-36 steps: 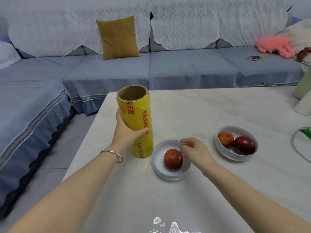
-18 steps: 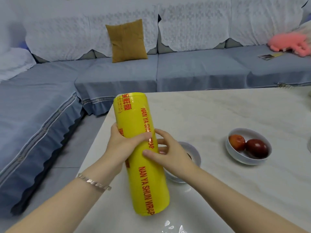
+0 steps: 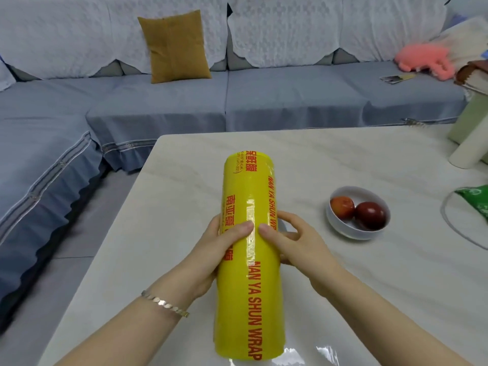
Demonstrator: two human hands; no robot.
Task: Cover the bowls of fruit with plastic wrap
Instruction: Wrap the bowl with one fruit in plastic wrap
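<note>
A big yellow roll of plastic wrap (image 3: pixel 248 191) with red lettering is held lengthwise above the table, pointing away from me. My left hand (image 3: pixel 211 249) grips its left side, thumb on top. My right hand (image 3: pixel 295 241) grips its right side, thumb beside the left thumb. A white bowl (image 3: pixel 340 225) holding two red fruits (image 3: pixel 369 211) stands on the table to the right, uncovered. The second bowl (image 3: pixel 283 225) is almost wholly hidden behind the roll and my right hand; only a sliver of its rim shows.
The pale marble table (image 3: pixel 396 273) has its left edge near the roll. A white cylinder (image 3: pixel 467 146) and a green packet (image 3: pixel 478 202) on a round tray (image 3: pixel 449 223) sit at the right edge. A grey sofa (image 3: pixel 264 96) with a mustard cushion (image 3: pixel 174 46) lies beyond.
The roll went from standing upright beside the near bowl to being held lengthwise in both hands over that bowl. My right hand left the bowl and took hold of the roll.
</note>
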